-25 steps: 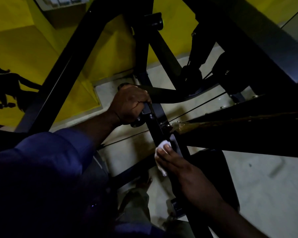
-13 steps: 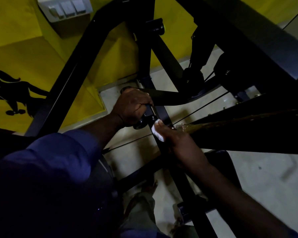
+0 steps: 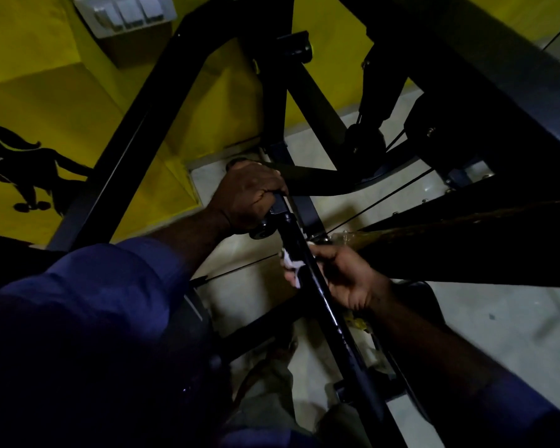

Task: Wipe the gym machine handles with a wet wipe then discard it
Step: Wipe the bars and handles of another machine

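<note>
Gym: black machine frame (image 3: 136, 150), cables (image 3: 392, 195)

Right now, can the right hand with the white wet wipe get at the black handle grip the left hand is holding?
Probably not yet. The left hand is wrapped around the black handle grip, covering most of it; the right hand holds the white wet wipe on the black bar just below.

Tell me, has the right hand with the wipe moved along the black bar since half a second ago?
Yes. The right hand with the wipe slid down the black bar, away from the left hand gripping the handle.
</note>
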Action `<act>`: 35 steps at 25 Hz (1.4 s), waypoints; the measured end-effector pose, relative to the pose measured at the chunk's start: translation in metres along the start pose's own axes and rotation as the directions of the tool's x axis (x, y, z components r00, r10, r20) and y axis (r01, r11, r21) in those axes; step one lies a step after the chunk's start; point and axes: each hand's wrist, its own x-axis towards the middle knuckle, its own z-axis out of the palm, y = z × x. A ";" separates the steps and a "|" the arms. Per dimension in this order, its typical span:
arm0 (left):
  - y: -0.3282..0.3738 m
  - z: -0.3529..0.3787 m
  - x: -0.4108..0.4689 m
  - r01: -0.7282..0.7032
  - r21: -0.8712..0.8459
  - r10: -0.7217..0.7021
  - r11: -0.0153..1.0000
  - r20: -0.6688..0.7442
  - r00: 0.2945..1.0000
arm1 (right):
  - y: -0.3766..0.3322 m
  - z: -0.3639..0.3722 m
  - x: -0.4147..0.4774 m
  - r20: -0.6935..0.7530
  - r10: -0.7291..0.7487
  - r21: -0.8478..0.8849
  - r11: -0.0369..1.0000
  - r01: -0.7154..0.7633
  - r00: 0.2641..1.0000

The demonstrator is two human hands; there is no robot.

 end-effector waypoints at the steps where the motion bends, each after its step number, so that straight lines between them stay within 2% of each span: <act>1: 0.002 -0.003 0.001 -0.047 0.012 0.047 0.999 -0.017 0.999 | 0.019 -0.001 -0.011 0.043 0.008 0.100 0.995 -0.012 0.999; 3: 0.006 -0.005 0.001 -0.104 0.007 0.104 0.995 -0.059 0.993 | 0.049 -0.009 -0.031 0.077 0.035 0.190 0.981 -0.049 0.996; 5: 0.007 -0.006 0.003 -0.099 0.008 0.099 0.995 -0.086 0.991 | 0.050 -0.013 -0.041 0.047 0.024 0.160 0.987 -0.031 0.999; 8: 0.006 -0.004 0.000 -0.104 0.022 0.106 0.994 -0.099 0.989 | 0.014 -0.001 -0.010 0.039 -0.027 0.105 0.994 0.022 0.999; 9: 0.009 -0.006 0.001 -0.110 0.028 0.112 0.994 -0.096 0.989 | -0.007 0.006 0.003 0.043 -0.003 0.142 0.990 -0.003 0.999; 11: 0.011 -0.008 0.003 -0.118 0.029 0.120 0.993 -0.087 0.989 | -0.018 0.009 0.015 0.054 -0.054 0.136 0.990 0.046 0.997; 14: 0.009 -0.007 0.002 -0.107 0.033 0.110 0.994 -0.100 0.989 | 0.016 -0.004 -0.017 0.094 -0.037 0.138 0.990 0.023 0.995; 16: 0.009 -0.006 -0.001 -0.087 0.034 0.090 0.996 -0.113 0.989 | 0.054 -0.018 -0.055 0.177 0.004 0.128 0.991 -0.027 0.984; 18: 0.008 -0.006 -0.002 -0.074 0.064 0.081 0.995 -0.111 0.991 | 0.071 -0.031 -0.061 0.164 0.047 0.154 0.985 -0.073 0.985; 19: 0.009 -0.006 -0.003 -0.064 0.072 0.071 0.995 -0.100 0.992 | 0.064 -0.028 -0.052 0.143 0.033 0.169 0.984 -0.057 0.989; 21: 0.010 -0.005 -0.004 -0.051 0.083 0.058 0.995 -0.080 0.995 | 0.034 -0.012 -0.021 0.006 -0.050 0.108 0.993 0.049 0.999; 22: 0.010 -0.006 -0.005 -0.058 0.098 0.065 0.994 -0.073 0.995 | 0.012 -0.002 -0.001 -0.063 -0.094 0.030 0.995 0.096 0.994; 23: 0.012 -0.008 -0.004 -0.067 0.117 0.074 0.991 -0.059 0.995 | -0.009 0.011 0.013 -0.109 -0.199 -0.121 0.975 0.186 0.974; 24: 0.012 -0.008 -0.004 -0.077 0.129 0.084 0.989 -0.049 0.995 | -0.023 0.017 0.024 -0.118 -0.295 -0.275 0.927 0.254 0.948; 25: 0.015 -0.010 -0.003 -0.076 0.138 0.082 0.988 -0.038 0.996 | -0.027 0.020 0.024 -0.109 -0.417 -0.435 0.837 0.334 0.902; 26: 0.017 -0.011 -0.002 -0.073 0.144 0.079 0.987 -0.037 0.996 | -0.020 0.022 0.008 -0.024 -0.538 -0.613 0.674 0.413 0.843; 27: 0.019 -0.012 -0.002 -0.059 0.145 0.066 0.988 -0.041 0.997 | -0.007 0.023 -0.017 0.112 -0.639 -0.746 0.453 0.489 0.761; 28: 0.019 -0.012 -0.002 -0.049 0.140 0.056 0.989 -0.046 0.997 | 0.014 0.019 -0.037 0.241 -0.651 -0.789 0.301 0.536 0.720; 31: 0.020 -0.009 -0.002 -0.026 0.167 0.031 0.986 -0.027 0.999 | 0.073 -0.011 -0.100 0.468 -0.532 -0.787 0.113 0.607 0.706; 33: 0.024 -0.007 -0.003 0.017 0.202 -0.018 0.979 0.003 1.000 | 0.066 -0.023 -0.099 0.521 -0.513 -0.797 -0.006 0.604 0.682; 35: 0.032 0.000 -0.012 0.017 0.293 -0.016 0.956 -0.009 1.000 | 0.028 -0.010 -0.071 0.578 -0.472 -0.778 -0.072 0.624 0.666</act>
